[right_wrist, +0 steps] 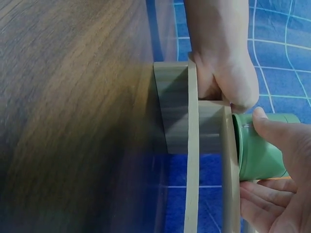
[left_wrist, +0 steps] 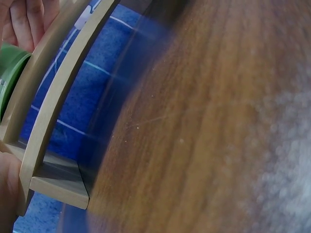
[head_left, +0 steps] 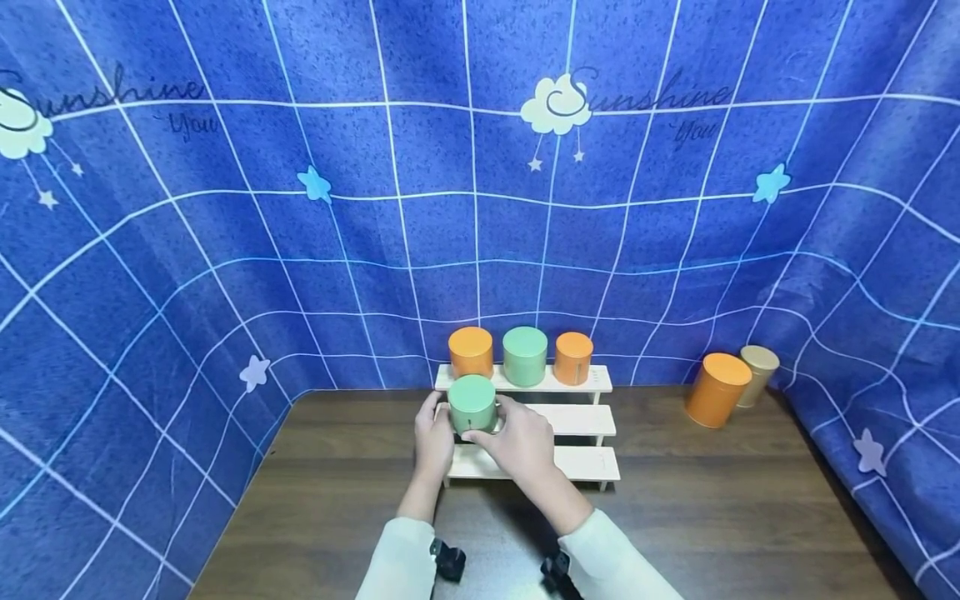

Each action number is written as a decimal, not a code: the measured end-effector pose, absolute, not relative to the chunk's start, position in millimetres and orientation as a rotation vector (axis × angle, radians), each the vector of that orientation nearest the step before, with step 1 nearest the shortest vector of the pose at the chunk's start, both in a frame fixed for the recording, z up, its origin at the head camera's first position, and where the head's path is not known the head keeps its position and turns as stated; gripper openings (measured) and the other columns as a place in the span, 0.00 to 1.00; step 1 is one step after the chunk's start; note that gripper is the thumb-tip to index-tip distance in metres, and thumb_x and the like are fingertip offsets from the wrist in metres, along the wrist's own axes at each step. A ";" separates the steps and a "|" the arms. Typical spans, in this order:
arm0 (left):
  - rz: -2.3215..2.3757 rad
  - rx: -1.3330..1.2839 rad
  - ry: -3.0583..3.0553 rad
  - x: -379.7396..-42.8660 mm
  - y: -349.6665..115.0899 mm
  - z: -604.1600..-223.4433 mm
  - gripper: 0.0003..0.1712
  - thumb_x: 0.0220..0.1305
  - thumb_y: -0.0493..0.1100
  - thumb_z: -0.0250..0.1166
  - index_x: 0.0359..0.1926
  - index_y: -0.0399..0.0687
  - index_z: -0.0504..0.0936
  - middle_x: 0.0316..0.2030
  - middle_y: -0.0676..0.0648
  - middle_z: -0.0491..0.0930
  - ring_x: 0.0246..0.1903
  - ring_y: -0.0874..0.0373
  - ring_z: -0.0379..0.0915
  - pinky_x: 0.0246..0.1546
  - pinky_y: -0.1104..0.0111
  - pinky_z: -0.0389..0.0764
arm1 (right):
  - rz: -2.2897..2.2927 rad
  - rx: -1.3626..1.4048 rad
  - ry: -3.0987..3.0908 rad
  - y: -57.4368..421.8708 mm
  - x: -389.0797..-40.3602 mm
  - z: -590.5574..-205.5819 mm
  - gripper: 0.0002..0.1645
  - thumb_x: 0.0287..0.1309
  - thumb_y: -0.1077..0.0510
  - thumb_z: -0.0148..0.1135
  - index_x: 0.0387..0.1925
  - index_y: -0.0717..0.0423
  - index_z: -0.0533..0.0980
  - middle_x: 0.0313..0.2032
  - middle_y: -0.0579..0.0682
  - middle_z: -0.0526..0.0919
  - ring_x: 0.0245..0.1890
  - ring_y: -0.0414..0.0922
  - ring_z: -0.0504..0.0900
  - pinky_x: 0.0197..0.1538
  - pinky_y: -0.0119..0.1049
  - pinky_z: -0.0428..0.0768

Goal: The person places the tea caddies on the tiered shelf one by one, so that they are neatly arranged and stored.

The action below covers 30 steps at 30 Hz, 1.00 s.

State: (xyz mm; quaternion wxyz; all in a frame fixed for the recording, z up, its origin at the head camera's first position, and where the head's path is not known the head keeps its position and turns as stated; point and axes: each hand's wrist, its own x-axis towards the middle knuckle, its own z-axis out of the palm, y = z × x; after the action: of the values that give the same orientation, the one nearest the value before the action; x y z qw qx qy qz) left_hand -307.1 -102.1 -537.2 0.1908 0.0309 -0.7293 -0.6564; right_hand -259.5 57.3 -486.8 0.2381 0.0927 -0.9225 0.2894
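A green canister [head_left: 472, 406] is upright at the left end of the middle step of a three-step wooden rack [head_left: 577, 419]. In the right wrist view the canister's base [right_wrist: 239, 148] is against the step or just above it. My right hand [head_left: 521, 437] grips the canister, thumb in front and fingers behind. On its left side, my left hand [head_left: 433, 442] is beside the canister and the rack's end. The left fingertips are partly hidden, so I cannot tell what they hold. On the top step stand an orange canister [head_left: 471, 354], another green canister [head_left: 525, 358] and a smaller orange canister [head_left: 573, 360].
To the right on the brown wooden table [head_left: 697, 500], an orange canister [head_left: 717, 392] stands beside a gold canister [head_left: 759, 375]. A blue grid-patterned curtain [head_left: 510, 233] hangs behind and along the sides. The bottom step [head_left: 585, 462] juts out toward me.
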 end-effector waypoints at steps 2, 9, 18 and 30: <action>-1.849 0.089 -2.049 -306.7 -102.2 -537.5 0.24 0.73 0.33 0.54 0.67 0.39 0.79 0.67 0.37 0.80 0.71 0.42 0.71 0.77 0.44 0.68 | 0.796 0.255 -2.524 57.2 -259.2 -487.2 0.44 0.39 0.29 0.84 0.54 0.49 0.85 0.34 0.45 0.92 0.28 0.43 0.86 0.28 0.39 0.79; -1.862 0.078 -2.047 -308.1 -100.3 -537.5 0.23 0.74 0.33 0.54 0.66 0.40 0.80 0.67 0.38 0.80 0.70 0.43 0.72 0.76 0.44 0.69 | 0.885 0.268 -2.536 62.2 -256.8 -482.8 0.53 0.39 0.30 0.84 0.61 0.58 0.82 0.35 0.50 0.92 0.30 0.45 0.85 0.34 0.44 0.84; -1.875 0.108 -2.050 -305.1 -98.2 -536.6 0.23 0.75 0.33 0.53 0.66 0.41 0.81 0.57 0.35 0.83 0.56 0.46 0.76 0.65 0.50 0.75 | 1.189 0.292 -2.602 78.0 -242.8 -478.1 0.56 0.47 0.39 0.84 0.71 0.65 0.73 0.57 0.61 0.88 0.58 0.55 0.87 0.60 0.53 0.86; -1.900 0.117 -2.015 -305.6 -101.2 -536.0 0.22 0.75 0.32 0.52 0.66 0.38 0.80 0.58 0.36 0.83 0.50 0.54 0.75 0.59 0.61 0.77 | 1.403 0.255 -2.598 126.0 -226.3 -457.4 0.39 0.63 0.45 0.74 0.70 0.60 0.76 0.59 0.59 0.88 0.57 0.56 0.89 0.65 0.56 0.83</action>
State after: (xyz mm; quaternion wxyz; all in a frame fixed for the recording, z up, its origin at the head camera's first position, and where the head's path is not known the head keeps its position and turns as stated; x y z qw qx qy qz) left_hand -305.6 -101.2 -536.0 0.1838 0.0415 -0.7144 -0.6738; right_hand -226.3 126.0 -457.4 0.0886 0.0857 -0.8732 0.4715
